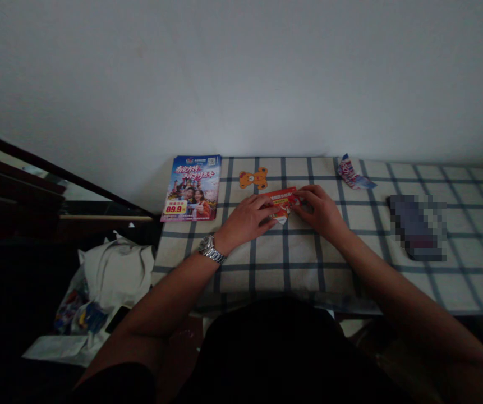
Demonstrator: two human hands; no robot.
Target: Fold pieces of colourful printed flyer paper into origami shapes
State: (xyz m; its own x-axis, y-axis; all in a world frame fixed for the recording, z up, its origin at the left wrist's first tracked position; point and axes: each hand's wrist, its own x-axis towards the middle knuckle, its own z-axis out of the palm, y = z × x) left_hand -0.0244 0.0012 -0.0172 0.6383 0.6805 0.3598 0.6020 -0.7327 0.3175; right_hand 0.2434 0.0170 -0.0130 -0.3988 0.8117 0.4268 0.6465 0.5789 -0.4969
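A small red folded leaflet with printed lettering lies on the checked cloth, a white corner pointing toward me. My left hand, with a metal watch on its wrist, grips the leaflet's left side between fingers and thumb. On its right side, the bent fingers of my right hand pinch the edge. The fingertips partly cover both ends of the paper. Just beyond my left hand lies a brown teddy bear cutout.
A stack of blue flyers sits at the table's left end. A crumpled printed paper piece lies near the wall. A dark, pixelated flat object rests at right. White bags stand below left.
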